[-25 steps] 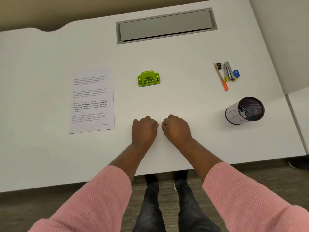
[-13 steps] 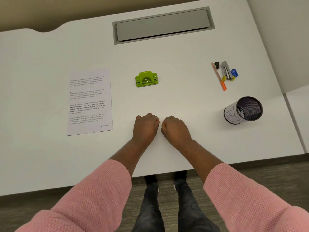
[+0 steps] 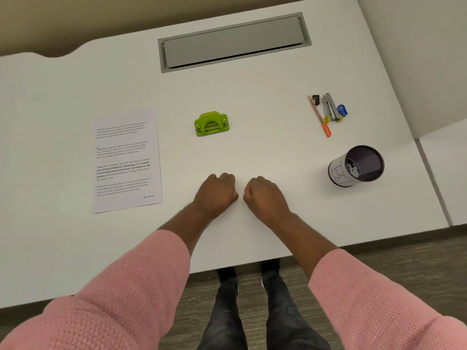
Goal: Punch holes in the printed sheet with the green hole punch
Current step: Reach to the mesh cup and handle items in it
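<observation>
Bright, even overhead light leaves soft shadows beside the cup [image 3: 353, 168] and fists, with wide-angle bending at the edges and slightly blurred print.

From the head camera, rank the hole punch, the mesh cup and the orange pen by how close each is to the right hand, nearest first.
1. Hole punch: ahead and to the left of the right hand.
2. Mesh cup: out to the right, slightly ahead.
3. Orange pen: farther ahead on the right, beside the stapler.

Punch and cup are close; the punch looks slightly nearer.
</observation>
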